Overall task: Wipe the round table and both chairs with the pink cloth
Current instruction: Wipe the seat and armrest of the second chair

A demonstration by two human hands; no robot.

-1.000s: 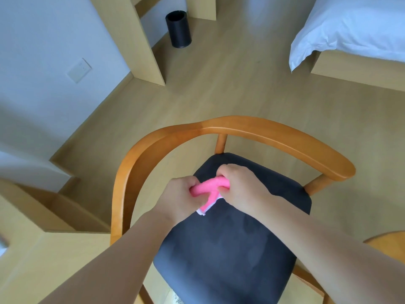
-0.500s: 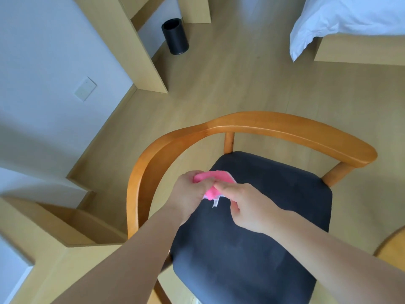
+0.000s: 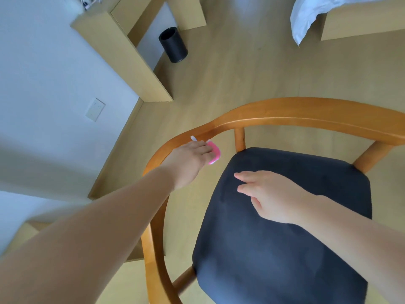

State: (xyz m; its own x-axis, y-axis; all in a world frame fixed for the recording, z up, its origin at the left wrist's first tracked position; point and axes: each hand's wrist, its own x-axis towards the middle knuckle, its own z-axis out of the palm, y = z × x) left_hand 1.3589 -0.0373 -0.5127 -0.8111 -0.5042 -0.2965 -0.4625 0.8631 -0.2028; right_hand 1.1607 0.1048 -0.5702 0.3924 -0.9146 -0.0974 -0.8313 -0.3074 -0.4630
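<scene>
Head view, looking down on one chair (image 3: pixel 285 115) with a curved wooden rail and a dark seat (image 3: pixel 295 227). Left hand (image 3: pixel 188 161) lies on the rail at its left bend, fingers laid over the pink cloth (image 3: pixel 213 153) and pressing it against the wood; whether the fingers curl under the cloth cannot be told, as the hand covers most of it. Cloth shows as a pink edge past the fingertips, with a small white tag (image 3: pixel 194 138) sticking out on the rail's top face. Right hand (image 3: pixel 269 196) is over the seat's left part, palm down, fingers loosely spread and holding nothing; contact with the seat cannot be confirmed. Both forearms are bare. Chair stands on a light wooden floor (image 3: pixel 252 73). One upright spindle (image 3: pixel 240 139) joins rail to seat at the back, and a second support (image 3: pixel 370 155) shows at the right. Black cylindrical bin (image 3: pixel 173 44) stands on the floor well beyond the chair, beside a wooden panel (image 3: pixel 122 58) set against the white wall (image 3: pixel 43 73). Wall carries a white plate (image 3: pixel 95 109). White bedding (image 3: pixel 311 16) hangs over a wooden bed base (image 3: pixel 361 20) at upper right.
</scene>
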